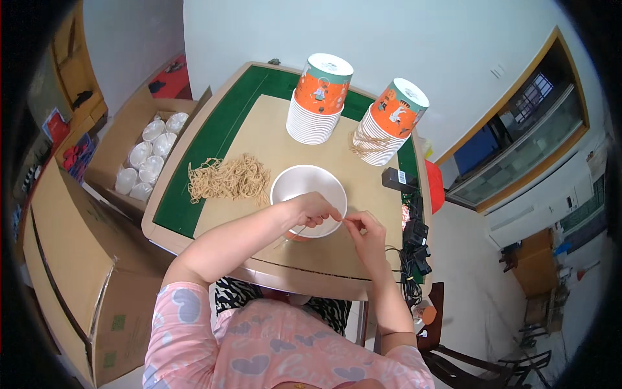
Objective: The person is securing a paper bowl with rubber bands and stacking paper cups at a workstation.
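Observation:
A white-lined paper bucket (304,185) stands mouth up near the table's front edge, with a little orange showing on its outside. Over its opening, my left hand (315,209) is closed, and a thin strand of twine (297,233) trails below it. At the bucket's right rim, my right hand (366,235) pinches thumb and finger together, its fingertips meeting those of the left. What lies between the right fingertips is too small to make out. Left of the bucket is a loose heap of tan twine pieces (230,179).
Two upside-down bucket stacks, one at the back (317,97) and one at the right (390,120) with twine strands across it, stand on the table. Black power adapters (414,231) and cables line the right edge. An open carton (110,155) holds wrapped white cups at left.

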{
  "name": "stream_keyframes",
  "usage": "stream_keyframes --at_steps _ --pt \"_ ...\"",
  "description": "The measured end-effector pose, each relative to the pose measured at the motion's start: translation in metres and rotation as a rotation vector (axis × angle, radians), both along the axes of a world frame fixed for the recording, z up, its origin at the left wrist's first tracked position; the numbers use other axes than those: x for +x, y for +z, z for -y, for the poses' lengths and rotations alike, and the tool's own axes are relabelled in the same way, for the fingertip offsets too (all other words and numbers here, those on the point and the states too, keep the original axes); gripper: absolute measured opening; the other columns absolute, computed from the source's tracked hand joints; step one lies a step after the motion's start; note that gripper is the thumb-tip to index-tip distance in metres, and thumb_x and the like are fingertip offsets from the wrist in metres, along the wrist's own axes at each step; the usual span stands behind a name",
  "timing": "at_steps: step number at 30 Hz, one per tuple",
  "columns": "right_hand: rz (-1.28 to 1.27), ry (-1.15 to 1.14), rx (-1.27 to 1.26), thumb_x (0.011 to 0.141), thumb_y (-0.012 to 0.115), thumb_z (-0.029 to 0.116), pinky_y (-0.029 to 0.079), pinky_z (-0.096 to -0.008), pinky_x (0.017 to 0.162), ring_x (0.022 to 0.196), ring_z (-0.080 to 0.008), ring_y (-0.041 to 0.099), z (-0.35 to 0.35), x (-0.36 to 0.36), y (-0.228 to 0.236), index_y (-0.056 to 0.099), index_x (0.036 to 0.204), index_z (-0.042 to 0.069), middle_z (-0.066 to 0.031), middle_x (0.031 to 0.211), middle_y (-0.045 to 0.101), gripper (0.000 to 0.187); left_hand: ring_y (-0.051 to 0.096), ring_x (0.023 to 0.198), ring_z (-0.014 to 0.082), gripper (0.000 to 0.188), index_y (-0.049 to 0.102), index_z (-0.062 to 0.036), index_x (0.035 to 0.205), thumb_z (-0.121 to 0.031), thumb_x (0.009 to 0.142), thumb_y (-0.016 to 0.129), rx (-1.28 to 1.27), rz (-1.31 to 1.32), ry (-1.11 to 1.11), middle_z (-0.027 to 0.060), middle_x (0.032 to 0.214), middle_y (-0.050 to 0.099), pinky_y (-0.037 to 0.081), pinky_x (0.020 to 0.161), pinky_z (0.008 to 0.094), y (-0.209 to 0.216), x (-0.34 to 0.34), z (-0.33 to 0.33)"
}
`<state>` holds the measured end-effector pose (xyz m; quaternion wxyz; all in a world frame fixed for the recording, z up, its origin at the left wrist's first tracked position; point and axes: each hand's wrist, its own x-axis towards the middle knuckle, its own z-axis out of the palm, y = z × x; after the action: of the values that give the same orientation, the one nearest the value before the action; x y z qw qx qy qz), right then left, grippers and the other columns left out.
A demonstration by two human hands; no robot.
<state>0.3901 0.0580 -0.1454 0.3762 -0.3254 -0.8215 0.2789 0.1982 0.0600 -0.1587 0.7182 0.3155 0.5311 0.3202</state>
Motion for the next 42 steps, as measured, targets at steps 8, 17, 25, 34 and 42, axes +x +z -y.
stream_keyframes --at_steps 8,17,25,34,42 --pt "0.089 0.041 -0.038 0.089 0.058 0.004 0.041 -0.0242 0.054 0.059 -0.0093 0.051 -0.01 0.009 -0.013 0.056 0.085 0.001 -0.0047 0.066 0.053 0.006 0.032 0.045 0.0071 0.015 0.057 0.0004 0.073 -0.005 0.072 0.071 0.04 -0.025 -0.007 0.0035 0.068 0.045 0.018 0.037 0.0234 -0.001 0.001 -0.001" --pt "0.036 0.054 -0.116 0.091 0.057 0.007 0.039 -0.021 0.054 0.061 -0.0057 0.048 -0.011 0.008 -0.008 0.057 0.085 0.001 -0.0005 0.068 0.054 0.008 0.032 0.043 0.005 0.013 0.058 -0.0022 0.078 -0.009 0.078 0.069 0.042 -0.045 -0.038 -0.0009 0.065 0.042 0.019 0.035 0.0211 -0.002 0.002 -0.002" --pt "0.024 0.023 -0.178 0.087 0.062 0.005 0.038 -0.0211 0.053 0.061 -0.0054 0.047 -0.006 0.006 0.001 0.058 0.083 0.001 0.0 0.067 0.052 0.006 0.035 0.046 0.0047 0.012 0.064 0.0007 0.085 -0.01 0.08 0.067 0.119 -0.066 -0.032 -0.0005 0.067 0.048 0.021 0.036 0.0201 0.002 -0.001 0.001" --pt "-0.003 -0.019 -0.213 0.083 0.067 0.005 0.04 -0.022 0.054 0.061 -0.0062 0.048 -0.007 0.002 0.003 0.061 0.082 0.001 -0.0007 0.069 0.055 0.008 0.037 0.048 0.0046 0.012 0.063 -0.0029 0.089 -0.013 0.083 0.064 0.123 -0.007 0.037 -0.0003 0.07 0.051 0.021 0.037 0.0187 0.015 0.003 0.006" --pt "-0.016 0.021 -0.051 0.082 0.066 0.003 0.046 -0.024 0.059 0.065 -0.0114 0.057 -0.007 -0.01 0.011 0.063 0.088 0.001 -0.0056 0.075 0.061 0.007 0.036 0.047 0.0049 0.017 0.059 -0.0027 0.084 -0.019 0.087 0.061 -0.025 0.073 -0.009 0.0014 0.071 0.05 0.02 0.035 0.0188 0.007 0.007 -0.001"
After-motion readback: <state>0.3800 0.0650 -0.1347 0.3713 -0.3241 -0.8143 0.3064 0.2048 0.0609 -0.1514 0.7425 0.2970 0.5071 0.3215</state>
